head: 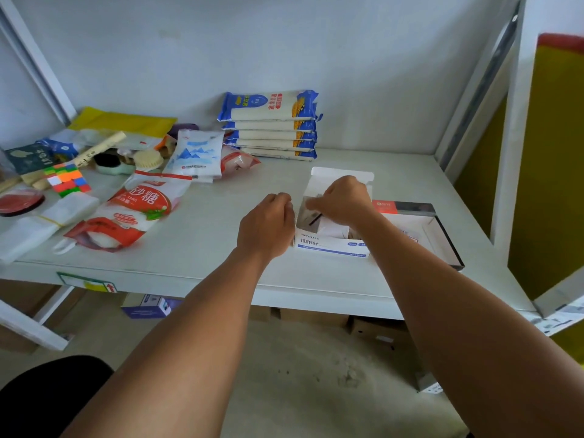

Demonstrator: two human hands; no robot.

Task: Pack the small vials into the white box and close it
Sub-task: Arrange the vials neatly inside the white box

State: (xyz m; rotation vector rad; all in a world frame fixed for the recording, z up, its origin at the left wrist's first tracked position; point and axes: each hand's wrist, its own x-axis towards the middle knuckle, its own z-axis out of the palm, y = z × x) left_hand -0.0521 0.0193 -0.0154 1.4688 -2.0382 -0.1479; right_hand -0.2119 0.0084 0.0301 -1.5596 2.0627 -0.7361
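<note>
Reaching into the open cardboard white box [331, 245], right hand [344, 199].

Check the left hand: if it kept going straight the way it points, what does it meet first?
Likely the left wall of the open white box: the left hand sits curled just left of it, pointing up and right. Depth is unclear, so it might pass behind.

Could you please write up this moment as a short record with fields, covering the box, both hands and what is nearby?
box: white box on the shelf, lid flap up, open
right hand: right hand over the opening, fingers pinched on something small, unclear what
left hand: left hand beside the box's left side, curled; contact unclear
to the right: shallow dark-rimmed tray
to the left: sugar bag, colour cube
behind: stacked noodle packs
</note>
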